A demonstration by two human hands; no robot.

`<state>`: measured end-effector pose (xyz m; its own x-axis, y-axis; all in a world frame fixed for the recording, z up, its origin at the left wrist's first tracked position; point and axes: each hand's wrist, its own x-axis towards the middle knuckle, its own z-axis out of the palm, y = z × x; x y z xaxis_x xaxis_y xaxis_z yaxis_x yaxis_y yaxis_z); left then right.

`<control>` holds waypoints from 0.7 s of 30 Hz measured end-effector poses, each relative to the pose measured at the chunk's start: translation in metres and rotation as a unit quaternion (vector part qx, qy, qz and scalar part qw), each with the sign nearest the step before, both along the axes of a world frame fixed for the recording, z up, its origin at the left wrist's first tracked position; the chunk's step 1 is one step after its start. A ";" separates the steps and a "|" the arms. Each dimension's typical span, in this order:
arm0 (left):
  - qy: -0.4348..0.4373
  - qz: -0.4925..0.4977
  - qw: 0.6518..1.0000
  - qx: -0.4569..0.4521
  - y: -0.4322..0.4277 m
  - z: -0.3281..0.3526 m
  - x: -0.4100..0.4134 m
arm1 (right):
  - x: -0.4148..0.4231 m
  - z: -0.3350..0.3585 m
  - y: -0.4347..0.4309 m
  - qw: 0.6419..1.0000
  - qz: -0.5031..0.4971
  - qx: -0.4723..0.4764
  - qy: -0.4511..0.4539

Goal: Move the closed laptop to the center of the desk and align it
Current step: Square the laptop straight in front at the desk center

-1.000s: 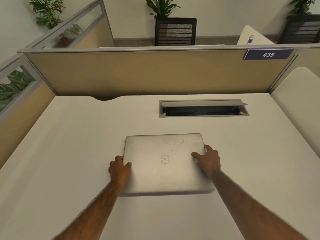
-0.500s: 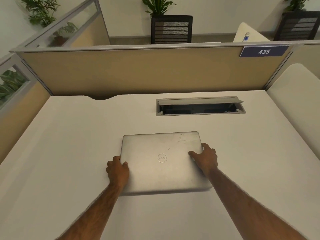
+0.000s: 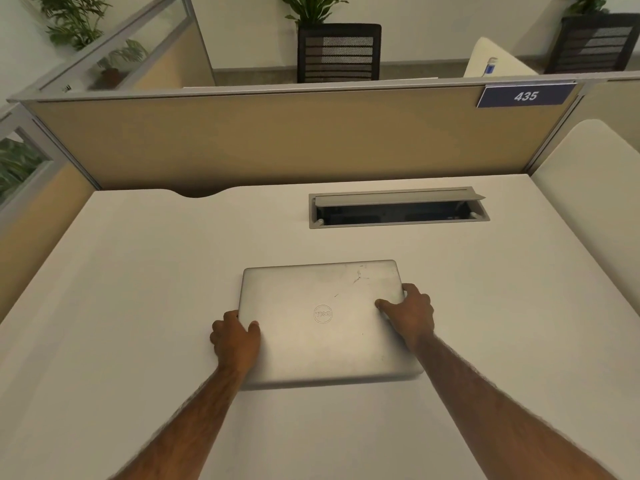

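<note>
A closed silver laptop (image 3: 325,320) lies flat on the white desk (image 3: 138,271), near its middle, lid up with a round logo and a few scratches at the far right corner. My left hand (image 3: 235,337) grips the laptop's left edge, thumb on the lid. My right hand (image 3: 408,313) grips the right edge, thumb resting on the lid. The laptop's edges run roughly parallel to the desk's back edge.
An open grey cable tray (image 3: 398,207) is set into the desk behind the laptop, right of centre. A tan partition (image 3: 277,140) with a sign reading 435 (image 3: 526,95) closes the back; another partition (image 3: 27,216) stands at the left. A second desk surface (image 3: 595,188) adjoins on the right.
The laptop and both hands have stayed together on the desk; they sit slightly further left and lower in view, mostly from the head camera shifting. Grip is unchanged.
</note>
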<state>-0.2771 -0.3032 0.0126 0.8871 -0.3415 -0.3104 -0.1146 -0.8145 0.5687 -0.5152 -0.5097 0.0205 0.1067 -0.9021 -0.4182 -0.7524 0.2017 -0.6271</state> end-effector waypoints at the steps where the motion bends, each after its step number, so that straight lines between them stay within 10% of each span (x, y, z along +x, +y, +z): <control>1: 0.000 -0.002 1.000 0.006 0.000 0.001 0.000 | 0.000 0.000 -0.001 1.000 0.000 0.001 -0.001; 12: 0.006 -0.029 0.999 0.024 0.001 0.005 -0.001 | -0.001 -0.004 -0.001 1.000 0.017 -0.012 0.019; 21: -0.154 -0.177 0.969 0.074 -0.002 0.001 -0.022 | 0.012 -0.008 0.043 0.973 0.093 -0.164 0.135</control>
